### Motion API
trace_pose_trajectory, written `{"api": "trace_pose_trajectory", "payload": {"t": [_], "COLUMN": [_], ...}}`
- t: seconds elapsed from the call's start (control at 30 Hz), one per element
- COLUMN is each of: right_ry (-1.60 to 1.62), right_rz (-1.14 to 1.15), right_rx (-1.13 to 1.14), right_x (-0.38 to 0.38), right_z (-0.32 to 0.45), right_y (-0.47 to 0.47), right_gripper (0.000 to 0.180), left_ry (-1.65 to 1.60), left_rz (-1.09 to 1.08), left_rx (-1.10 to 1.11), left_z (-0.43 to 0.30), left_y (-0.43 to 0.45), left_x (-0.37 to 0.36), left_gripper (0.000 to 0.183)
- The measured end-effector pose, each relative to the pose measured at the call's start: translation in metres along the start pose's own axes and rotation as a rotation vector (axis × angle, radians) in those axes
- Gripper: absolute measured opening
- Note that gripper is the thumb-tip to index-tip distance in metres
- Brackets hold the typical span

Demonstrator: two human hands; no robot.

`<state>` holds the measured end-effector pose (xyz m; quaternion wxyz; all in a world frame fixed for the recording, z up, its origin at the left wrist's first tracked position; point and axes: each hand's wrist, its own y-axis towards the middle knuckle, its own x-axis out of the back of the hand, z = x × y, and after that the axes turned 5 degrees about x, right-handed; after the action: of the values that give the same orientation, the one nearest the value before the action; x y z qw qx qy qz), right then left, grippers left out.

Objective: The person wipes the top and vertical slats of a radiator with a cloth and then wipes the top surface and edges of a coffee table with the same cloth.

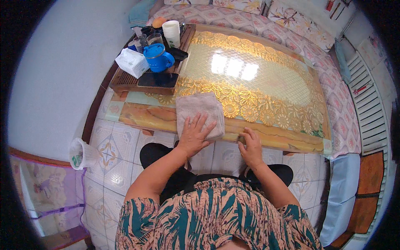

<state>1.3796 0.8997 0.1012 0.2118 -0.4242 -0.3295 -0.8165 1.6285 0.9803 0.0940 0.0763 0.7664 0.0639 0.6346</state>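
Observation:
A folded, light grey-pink cloth (200, 103) lies on the front edge of a low table (147, 117) whose top has a gold lace-patterned cover (247, 100). My left hand (194, 134) rests flat on the cloth's lower part, fingers spread. To its right, my right hand (251, 145) is at the table's front edge, its fingers bent and its thumb apart from them; I see nothing held in it. The cloth does not reach my right hand.
At the table's left end a wooden tea tray (125, 82) carries a blue lidded mug (157, 59), a tissue pack (131, 62), stacked paper cups (171, 32), glasses and a black phone (159, 80). A white waste basket (82, 153) stands on the floor. A patterned sofa (340, 115) borders the table.

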Motion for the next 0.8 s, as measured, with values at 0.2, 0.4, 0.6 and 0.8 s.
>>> {"api": "trace_pose_trajectory", "payload": {"t": [0.2, 0.4, 0.6, 0.8], "right_ry": [0.140, 0.083, 0.134, 0.051], "right_rz": [0.072, 0.125, 0.071, 0.064], "right_rx": [0.117, 0.200, 0.188, 0.211], "right_x": [-0.011, -0.023, -0.027, -0.031], "right_z": [0.047, 0.050, 0.042, 0.045], "right_y": [0.032, 0.044, 0.040, 0.039], "right_gripper": [0.037, 0.030, 0.019, 0.015], "left_ry": [-0.099, -0.055, -0.025, -0.041], "left_rz": [0.013, -0.065, -0.088, -0.068], "left_rx": [0.020, 0.349, 0.510, 0.461], "left_z": [0.009, 0.029, 0.026, 0.025], "left_y": [-0.003, -0.015, -0.026, -0.021], "left_x": [0.001, -0.005, 0.000, -0.011], "left_gripper": [0.079, 0.088, 0.086, 0.084]}}
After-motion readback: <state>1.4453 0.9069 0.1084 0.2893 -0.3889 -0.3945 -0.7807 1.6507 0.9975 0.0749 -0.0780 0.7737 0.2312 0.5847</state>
